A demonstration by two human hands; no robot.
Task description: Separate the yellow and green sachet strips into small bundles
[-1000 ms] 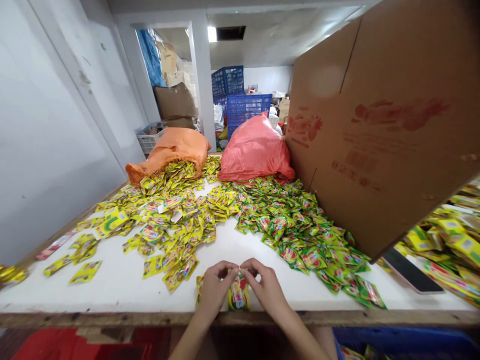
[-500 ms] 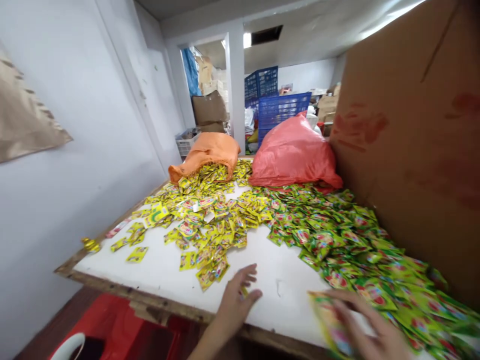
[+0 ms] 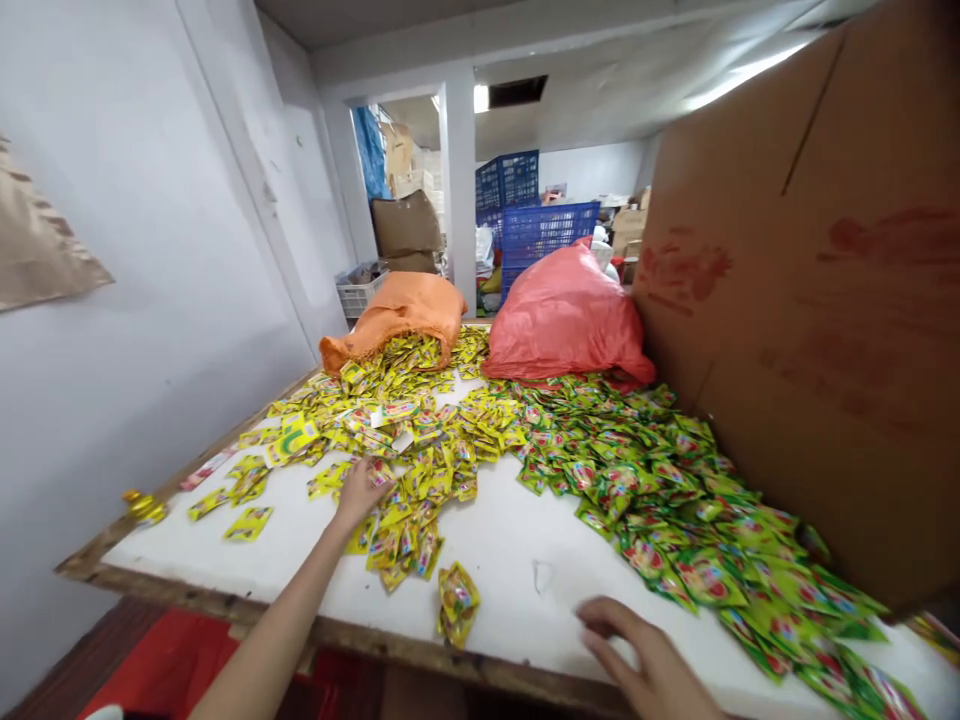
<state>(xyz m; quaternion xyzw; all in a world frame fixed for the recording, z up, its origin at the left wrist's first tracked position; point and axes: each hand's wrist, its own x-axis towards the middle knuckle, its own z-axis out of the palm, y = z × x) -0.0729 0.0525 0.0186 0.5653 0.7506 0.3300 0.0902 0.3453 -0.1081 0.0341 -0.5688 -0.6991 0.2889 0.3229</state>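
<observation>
Sachets, yellow (image 3: 409, 455), lay in a loose heap on the white table (image 3: 495, 530), and the left hand (image 3: 360, 492) was stretched out w/ its fingers on the near edge of that heap, spread and flat, not gripping anything I could make out. Small bundle of sachets (image 3: 456, 604) sat apart on bare tabletop, between the two hands & close to the front edge. Right hand (image 3: 645, 665) rested low by the table's front edge, fingers loosely curled and open, holding nothing. Just right of it ran a broad spread of green sachets (image 3: 660, 510), reaching from beyond the fingertips out to the far end of the table. Few stray yellow packets (image 3: 247, 523) lay left of the left hand. Further out, past the left hand, an orange sack (image 3: 401, 315) lay on its side, w/ yellow sachets at its mouth; beside it, beyond the green spread, a red sack (image 3: 562, 315). Big cardboard box (image 3: 817, 320) stood tilted right of the right hand, over the green sachets. Blue crates (image 3: 540, 225) were stacked in the back room.
</observation>
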